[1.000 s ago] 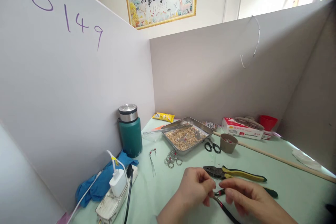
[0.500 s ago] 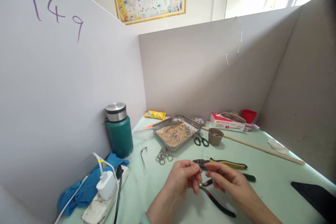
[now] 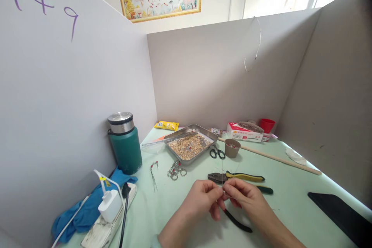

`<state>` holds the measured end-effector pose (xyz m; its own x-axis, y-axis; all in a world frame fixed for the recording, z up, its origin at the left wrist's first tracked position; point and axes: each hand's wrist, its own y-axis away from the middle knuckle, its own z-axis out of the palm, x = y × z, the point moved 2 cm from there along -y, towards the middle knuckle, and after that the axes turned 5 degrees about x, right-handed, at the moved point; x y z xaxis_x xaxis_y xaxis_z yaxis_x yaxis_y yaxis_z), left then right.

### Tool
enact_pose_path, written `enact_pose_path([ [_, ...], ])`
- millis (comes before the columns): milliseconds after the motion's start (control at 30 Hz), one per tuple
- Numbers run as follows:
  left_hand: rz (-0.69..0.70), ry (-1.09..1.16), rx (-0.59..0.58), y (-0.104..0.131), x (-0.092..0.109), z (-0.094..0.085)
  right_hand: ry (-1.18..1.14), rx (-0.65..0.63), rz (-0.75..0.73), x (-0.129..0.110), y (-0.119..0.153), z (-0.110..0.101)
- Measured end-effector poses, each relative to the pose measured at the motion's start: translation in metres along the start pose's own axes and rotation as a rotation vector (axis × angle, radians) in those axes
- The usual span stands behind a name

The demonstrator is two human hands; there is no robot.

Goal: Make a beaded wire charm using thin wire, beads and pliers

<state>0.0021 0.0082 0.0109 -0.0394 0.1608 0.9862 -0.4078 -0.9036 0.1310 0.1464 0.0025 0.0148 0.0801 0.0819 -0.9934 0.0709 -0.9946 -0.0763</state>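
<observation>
My left hand (image 3: 205,198) and my right hand (image 3: 242,195) meet at the fingertips low in the view. Both pinch a thin wire (image 3: 223,170) that stands up between them; whatever else is at the fingertips is too small to tell. Small pliers with a black handle (image 3: 238,223) lie just under my hands, their jaws hidden. Behind the fingers rest yellow-and-black pliers (image 3: 247,177), with a dark green handle (image 3: 265,190) beside my right hand. Linked metal rings with red beads (image 3: 176,170) and a small bundle of wires (image 3: 154,176) lie to the left.
A metal tray (image 3: 214,142) holds gold beads, with black scissors (image 3: 217,153) and a brown cup (image 3: 232,149) beside it. A wooden rod (image 3: 279,157) crosses the back. At left stand a green bottle (image 3: 126,149) and a power strip (image 3: 112,217). A black object (image 3: 334,211) lies right.
My right hand has closed in on my left, so that their fingertips now meet at the wire. The whole view has shifted slightly, moving the table items left.
</observation>
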Motion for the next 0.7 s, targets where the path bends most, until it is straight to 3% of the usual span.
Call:
enact_pose_path([
  [167,-0.023,0.096,-0.081,0.0042,0.0068,0.0006,-0.014,-0.014,0.013,-0.0016,0.0002,-0.0028],
  [433,-0.001,0.046,-0.061,0.0022,0.0035,-0.0009,0.048,-0.052,-0.035,-0.005,0.0028,-0.0043],
  [700,0.022,-0.048,-0.021,0.0003,0.0004,0.0005,0.088,0.018,-0.058,-0.0017,0.0015,-0.004],
])
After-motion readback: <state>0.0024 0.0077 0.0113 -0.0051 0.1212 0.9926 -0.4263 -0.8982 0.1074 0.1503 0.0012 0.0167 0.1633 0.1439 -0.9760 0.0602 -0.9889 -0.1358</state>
